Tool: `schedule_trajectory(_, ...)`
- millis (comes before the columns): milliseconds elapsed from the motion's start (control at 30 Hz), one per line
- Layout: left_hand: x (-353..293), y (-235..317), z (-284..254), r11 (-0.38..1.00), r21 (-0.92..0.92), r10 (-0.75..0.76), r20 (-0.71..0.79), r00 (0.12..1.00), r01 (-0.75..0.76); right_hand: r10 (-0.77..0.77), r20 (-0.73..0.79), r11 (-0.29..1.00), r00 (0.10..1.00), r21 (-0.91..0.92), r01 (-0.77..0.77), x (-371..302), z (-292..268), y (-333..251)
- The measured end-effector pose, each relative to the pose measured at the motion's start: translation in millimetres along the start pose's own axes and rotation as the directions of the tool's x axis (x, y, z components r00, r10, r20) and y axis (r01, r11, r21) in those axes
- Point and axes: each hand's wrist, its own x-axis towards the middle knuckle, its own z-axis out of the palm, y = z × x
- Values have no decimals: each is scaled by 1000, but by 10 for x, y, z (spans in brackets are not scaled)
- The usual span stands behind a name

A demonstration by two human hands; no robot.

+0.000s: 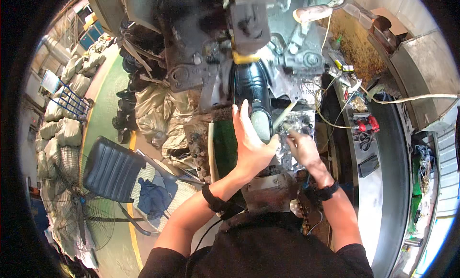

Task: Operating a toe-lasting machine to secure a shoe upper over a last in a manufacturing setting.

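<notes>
A glossy black boot (251,84) lies in the machine before me, its pale green end piece (261,125) toward me. My left hand (256,153) rests against this near end with fingers stretched along the left side and the thumb on the right. To the right of the boot, my right hand (304,149) is closed, fingertips pinched together. Something small and pale shows at those fingertips, too blurred to name. Just beyond them, a pale stick-like rod (286,114) slants beside the boot.
Metal machine parts (251,26) hang over the boot's far end. A conveyor belt (390,182) runs along the right, beside a ledge with a red tool (368,124) and a phone (368,166). At left stand a black chair (115,168), a fan (81,201) and piled sacks (67,132).
</notes>
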Motion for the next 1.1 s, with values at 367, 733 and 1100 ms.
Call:
schedule_trajectory(367,-20,-126,75,991,-119,59,-53,997,-65,176,0,977,984,123,-175,-59,-83,9)
schedule_trajectory(733,-22,-31,14,995,-80,49,-69,996,-54,183,-38,933,982,322,-162,-29,-75,-26)
schedule_trajectory(1100,-29,-120,74,972,-233,10,-56,998,-23,212,-58,917,976,356,-178,-32,-96,-5)
